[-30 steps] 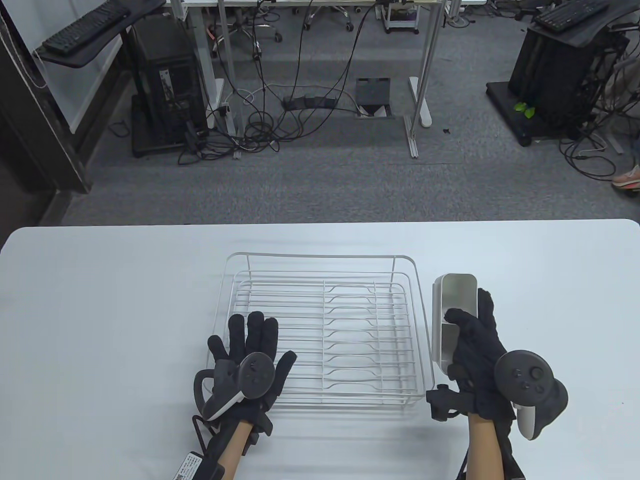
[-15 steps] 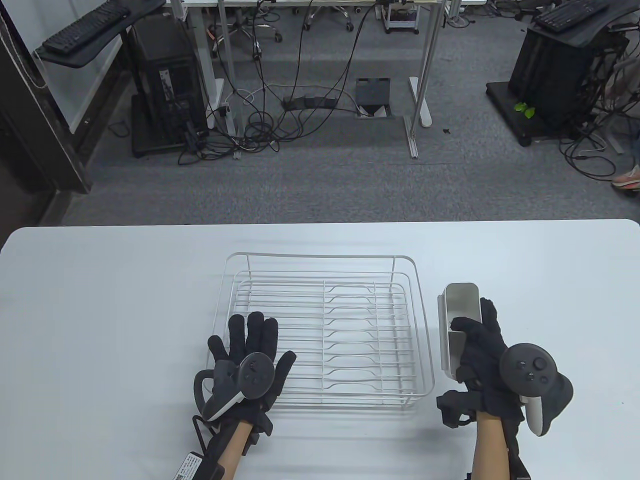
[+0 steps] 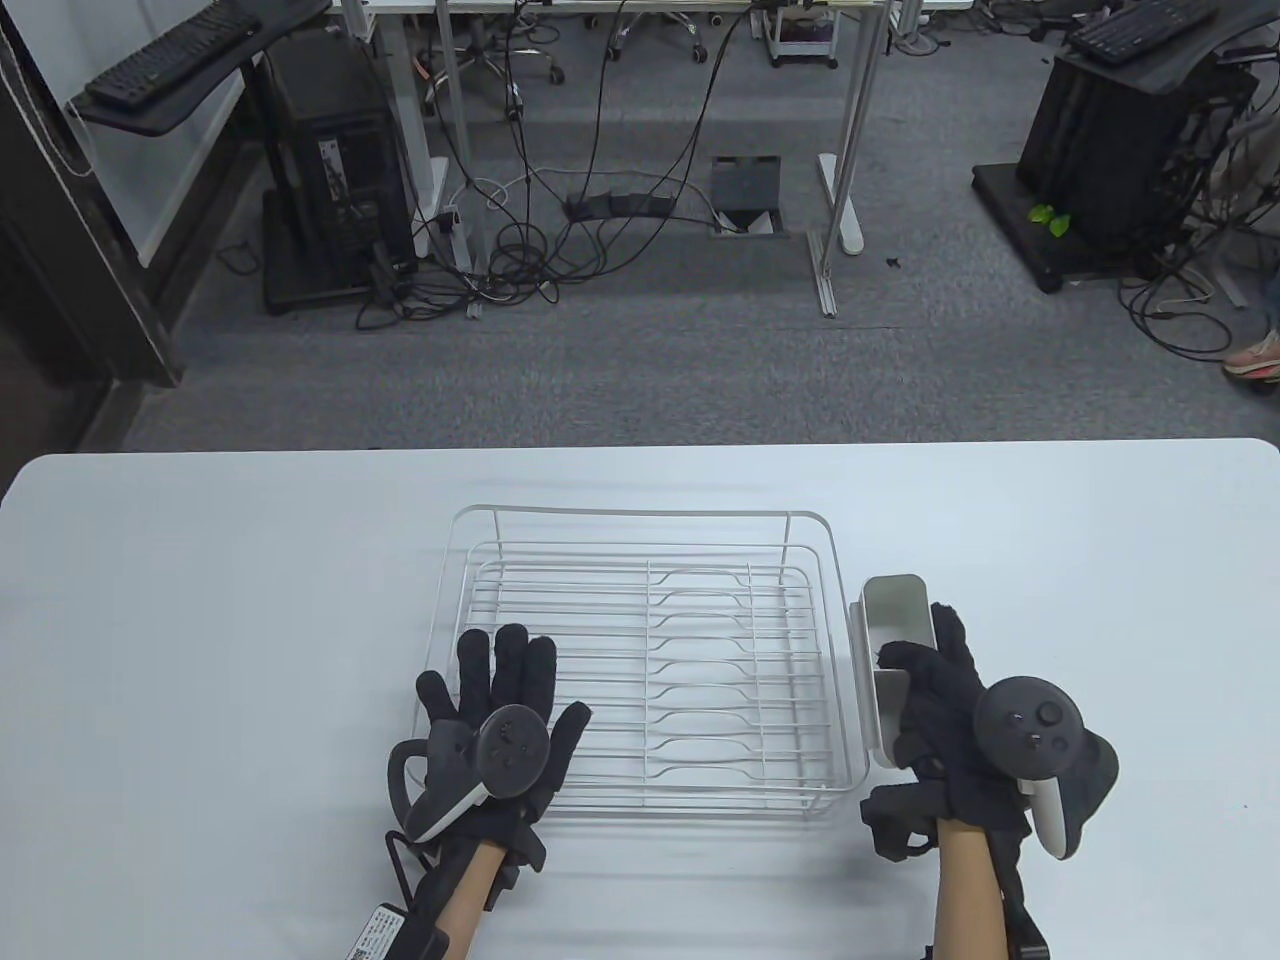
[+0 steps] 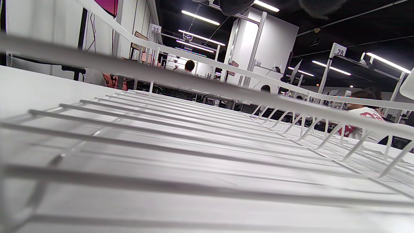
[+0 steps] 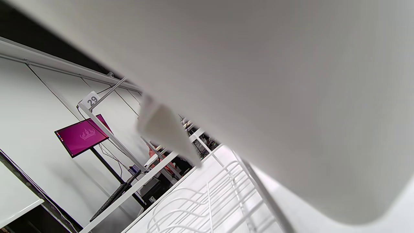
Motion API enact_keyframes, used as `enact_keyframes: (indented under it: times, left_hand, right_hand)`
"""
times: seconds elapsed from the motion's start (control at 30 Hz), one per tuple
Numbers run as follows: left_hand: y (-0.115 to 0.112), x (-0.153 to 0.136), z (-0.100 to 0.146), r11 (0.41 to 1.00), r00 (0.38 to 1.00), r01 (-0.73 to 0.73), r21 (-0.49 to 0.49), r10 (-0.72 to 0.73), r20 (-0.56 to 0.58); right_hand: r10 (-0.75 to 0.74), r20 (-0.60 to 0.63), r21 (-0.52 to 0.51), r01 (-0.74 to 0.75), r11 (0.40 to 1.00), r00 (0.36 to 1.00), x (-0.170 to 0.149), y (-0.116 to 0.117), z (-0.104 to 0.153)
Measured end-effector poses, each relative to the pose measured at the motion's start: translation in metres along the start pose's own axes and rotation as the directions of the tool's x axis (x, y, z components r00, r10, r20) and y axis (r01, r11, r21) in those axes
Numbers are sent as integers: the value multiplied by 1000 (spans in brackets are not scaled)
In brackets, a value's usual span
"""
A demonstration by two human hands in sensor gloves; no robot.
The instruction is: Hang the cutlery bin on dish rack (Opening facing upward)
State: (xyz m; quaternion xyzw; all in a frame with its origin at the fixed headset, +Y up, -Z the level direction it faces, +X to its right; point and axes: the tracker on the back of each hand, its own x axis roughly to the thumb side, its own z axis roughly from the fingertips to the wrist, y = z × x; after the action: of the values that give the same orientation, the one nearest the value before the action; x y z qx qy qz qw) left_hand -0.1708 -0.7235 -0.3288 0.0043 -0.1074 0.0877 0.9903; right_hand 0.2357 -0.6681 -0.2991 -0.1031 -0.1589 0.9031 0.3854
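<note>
Black-gloved right fingers (image 3: 948, 640): wrapped over the top and outer wall of the cutlery bin (image 3: 892, 610), thumb hooked on the inner edge.
Right hand (image 3: 955, 740): grips the bin's near half; a tracker is strapped to its back.
Cutlery bin: pale metal, opening facing upward, held just beside the right side rail of the dish rack (image 3: 640, 665); whether its edge touches the rail cannot be told from the table view.
Bin contents: only a bare inner wall and a divider show in the far compartment; the near compartment is hidden under the glove.
Bin in right wrist view: its smooth grey wall (image 5: 275, 81) fills most of the frame, with a small tab (image 5: 161, 129) jutting from it above the rack wires (image 5: 207, 200).
Left fingers (image 3: 505, 655): spread flat and apart, gripping nothing, lying over the rack's near-left corner.
Left hand (image 3: 495, 745): palm down over the rack's near rim; contact with the wires cannot be confirmed.
Dish rack: white wire basket standing at the middle of the table (image 3: 200, 650), with nothing lying inside it.
Rack in left wrist view: rim bar (image 4: 207, 87) and floor wires seen from low and close, blurred near the lens.
</note>
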Motion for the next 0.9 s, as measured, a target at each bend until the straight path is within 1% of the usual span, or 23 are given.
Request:
enact_keyframes:
  times: [0.37,0.9]
  left_hand:
    - [-1,0,0,1000,1000,0,2,0,-1]
    - [-1,0,0,1000,1000,-1,5,1,0]
  right_hand:
    - [39,-5,21,-38,999,999,1,7,-1]
    - [60,-64,69,-56,996,996,-16,20,-4]
